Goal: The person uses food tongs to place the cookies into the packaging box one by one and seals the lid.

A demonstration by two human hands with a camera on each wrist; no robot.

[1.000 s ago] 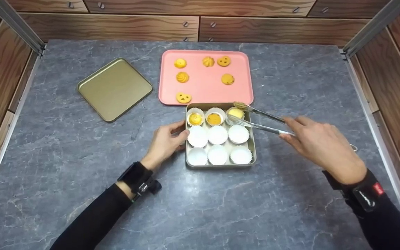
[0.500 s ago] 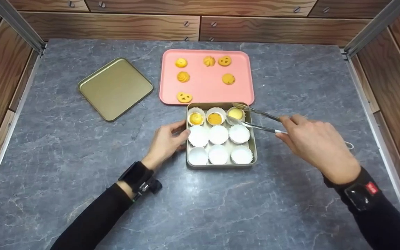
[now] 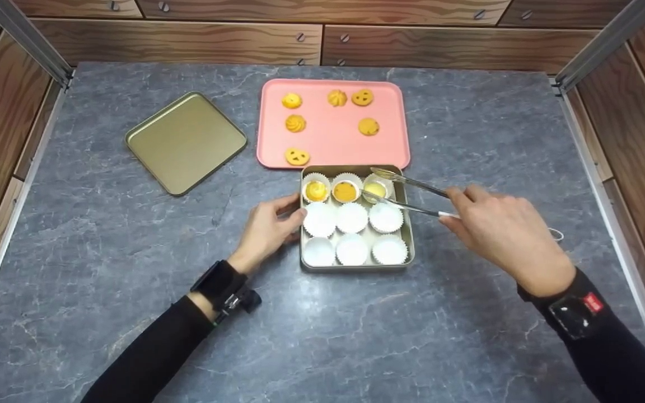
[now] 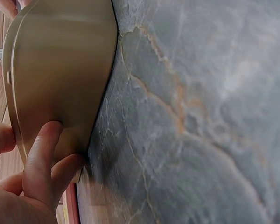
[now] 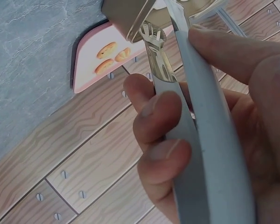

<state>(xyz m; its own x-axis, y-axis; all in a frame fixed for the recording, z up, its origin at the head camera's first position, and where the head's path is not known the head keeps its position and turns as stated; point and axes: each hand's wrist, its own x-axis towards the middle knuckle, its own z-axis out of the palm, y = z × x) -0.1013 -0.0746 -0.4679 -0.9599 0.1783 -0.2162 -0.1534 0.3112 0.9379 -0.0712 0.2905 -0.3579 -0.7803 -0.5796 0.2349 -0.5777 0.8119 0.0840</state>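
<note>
A pale yellow round pastry (image 3: pixel 375 191) sits in the back right paper cup of a gold baking tin (image 3: pixel 356 268). The tongs (image 3: pixel 419 209) reach in over the tin's right wall, their tips apart, one behind the pastry and one in front; whether they touch it I cannot tell. From above, the right hand (image 3: pixel 510 238) hides its own grip; the right wrist view shows it, thumb on one pale handle and curled fingers round the other, plus a slotted end on one arm of the tongs.

The left hand (image 3: pixel 265 228) lies against the tin's left side, fingers slightly spread. The left wrist view adds the fingertips on the smooth outer wall.

Only the head view shows the cups' layout: a yellow swirled pastry (image 3: pixel 316 191) and an orange-brown biscuit (image 3: pixel 345 192) share the back row, and six white paper cups (image 3: pixel 351 217) make up the other two rows.

Just behind the tin, a pink tray (image 3: pixel 331 137) bears six pastries and biscuits, three of which show in the right wrist view. Left of it, a shallow gold tray (image 3: pixel 186 144) lies turned on the grey marbled bench (image 3: pixel 322 347).
</note>
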